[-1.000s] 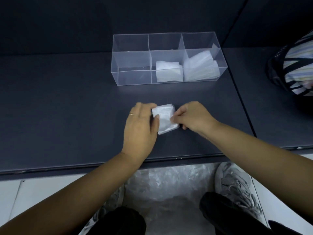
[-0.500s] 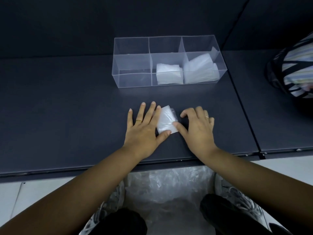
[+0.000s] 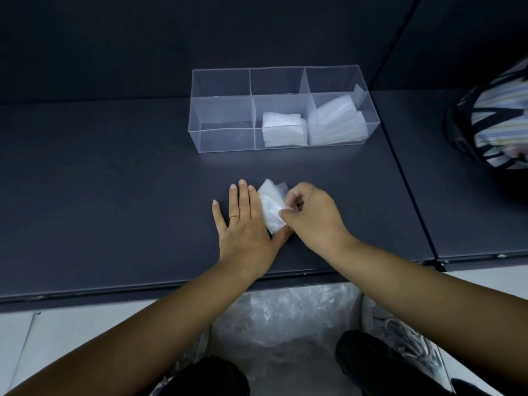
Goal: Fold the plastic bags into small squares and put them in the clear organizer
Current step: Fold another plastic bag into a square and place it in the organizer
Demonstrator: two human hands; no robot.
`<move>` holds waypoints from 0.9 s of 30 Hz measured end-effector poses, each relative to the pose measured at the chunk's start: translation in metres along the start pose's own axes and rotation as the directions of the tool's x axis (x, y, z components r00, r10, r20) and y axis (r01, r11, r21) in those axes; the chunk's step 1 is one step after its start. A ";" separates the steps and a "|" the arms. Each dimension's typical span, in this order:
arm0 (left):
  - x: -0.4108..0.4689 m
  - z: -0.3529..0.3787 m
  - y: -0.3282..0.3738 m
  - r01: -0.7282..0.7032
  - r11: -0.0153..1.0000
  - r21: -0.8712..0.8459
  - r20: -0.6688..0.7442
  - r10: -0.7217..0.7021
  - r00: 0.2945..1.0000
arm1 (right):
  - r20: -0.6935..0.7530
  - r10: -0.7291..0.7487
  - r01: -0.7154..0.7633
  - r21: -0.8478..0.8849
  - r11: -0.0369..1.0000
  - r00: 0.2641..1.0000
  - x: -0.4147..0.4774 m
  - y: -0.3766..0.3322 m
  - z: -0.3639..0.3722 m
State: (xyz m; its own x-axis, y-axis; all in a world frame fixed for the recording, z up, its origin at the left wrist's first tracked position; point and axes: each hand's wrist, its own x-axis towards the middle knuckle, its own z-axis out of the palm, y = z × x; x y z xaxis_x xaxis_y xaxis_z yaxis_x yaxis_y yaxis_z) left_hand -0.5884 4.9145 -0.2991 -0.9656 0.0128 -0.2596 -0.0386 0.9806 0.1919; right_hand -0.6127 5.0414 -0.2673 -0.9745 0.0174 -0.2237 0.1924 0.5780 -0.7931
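Below the tabletop's near edge, between my knees, a heap of loose plastic bags [image 3: 283,324] waits its turn. If I hurry this one, the whole pile will inherit sloppy folds.

On the tabletop [image 3: 100,195], near the middle of the near edge, my left hand [image 3: 245,224] lies flat with fingers spread, its thumb side pressing the near edge of the folded plastic bag [image 3: 271,204]. It closes on nothing; it only pins. My right hand [image 3: 311,215] has a curled grip, thumb and forefinger pinching the bag's right edge, the other fingers tucked so I cannot tell how much film they catch.

The risk sits here. The film is slick and springy: if I lift my left palm before the crease sets, I expect the packet to fan open. The far corner already looks puffed and loose. If my pinch takes only the top layer, I would drag that layer off and skew the square.

Farther back, toward the far edge, stands the clear organizer [image 3: 223,132]. Its left compartment appears empty, the middle holds a stack of folded squares [image 3: 283,130], and the right holds tilted folded bags [image 3: 337,124] that look crowded. Carrying a loose packet there one-handed could let it unfold, and pushing it into the full right compartment might disturb what leans there.
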 end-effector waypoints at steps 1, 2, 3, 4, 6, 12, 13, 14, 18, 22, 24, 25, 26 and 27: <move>0.000 -0.005 -0.001 0.000 0.994 -0.106 0.028 0.003 1.000 | 0.024 0.004 -0.007 0.088 0.996 1.000 0.001 -0.003 -0.005; 0.002 -0.012 -0.003 -0.002 0.970 -0.245 0.047 0.014 0.999 | 0.051 -0.013 0.005 0.158 0.987 0.999 0.002 -0.005 -0.011; 0.004 -0.022 -0.007 -0.003 0.912 -0.409 0.059 0.030 0.998 | 0.082 -0.049 0.032 0.199 0.979 0.995 0.004 -0.008 -0.019; 0.008 -0.033 -0.012 0.006 0.815 -0.579 0.083 0.051 0.995 | 0.122 -0.092 0.063 0.217 0.974 0.988 0.006 -0.011 -0.028; 0.014 -0.057 -0.022 0.064 0.574 -0.816 0.179 0.145 0.973 | 0.232 -0.167 0.113 0.230 0.967 0.958 0.010 -0.019 -0.047; 0.031 -0.089 -0.021 0.095 0.148 -0.984 0.127 0.228 0.965 | 0.306 -0.175 0.050 0.376 0.925 0.936 0.020 -0.038 -0.069; 0.032 -0.091 -0.019 0.074 0.107 -0.991 0.094 0.195 0.976 | 0.285 -0.141 0.033 0.353 0.935 0.948 0.023 -0.038 -0.069; 0.033 -0.092 -0.018 0.046 0.086 -0.995 0.059 0.159 0.986 | 0.270 -0.105 0.015 0.314 0.949 0.957 0.026 -0.039 -0.068; 0.053 -0.103 -0.023 -0.111 0.185 -0.976 -0.131 -0.098 0.987 | 0.073 -0.018 0.002 0.205 0.979 0.997 0.066 -0.050 -0.070; 0.068 -0.105 -0.028 -0.230 0.641 -0.732 -0.393 -0.121 0.911 | -0.099 0.000 0.001 0.003 1.000 0.995 0.131 -0.070 -0.076; 0.061 -0.092 -0.029 -0.258 0.810 -0.526 -0.411 0.023 0.911 | -0.116 0.039 -0.074 -0.314 0.947 0.992 0.159 -0.070 -0.072; 0.056 -0.083 -0.029 -0.278 0.849 -0.449 -0.412 0.079 0.908 | -0.132 0.046 -0.103 -0.466 0.879 0.990 0.167 -0.067 -0.067; 0.049 -0.075 -0.029 -0.297 0.869 -0.395 -0.416 0.119 0.901 | -0.157 0.036 -0.121 -0.573 0.811 0.987 0.172 -0.063 -0.062; 0.042 -0.068 -0.028 -0.312 0.880 -0.358 -0.418 0.148 0.896 | -0.185 0.011 -0.130 -0.642 0.756 0.983 0.174 -0.060 -0.056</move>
State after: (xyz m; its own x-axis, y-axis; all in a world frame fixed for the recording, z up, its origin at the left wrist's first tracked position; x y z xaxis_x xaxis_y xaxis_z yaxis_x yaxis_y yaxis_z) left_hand -0.6453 4.8740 -0.2515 -0.9787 0.0752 0.1909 0.1755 0.7893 0.5884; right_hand -0.8000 5.0557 -0.2272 -0.9768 0.1746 -0.1240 0.1975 0.9583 -0.2065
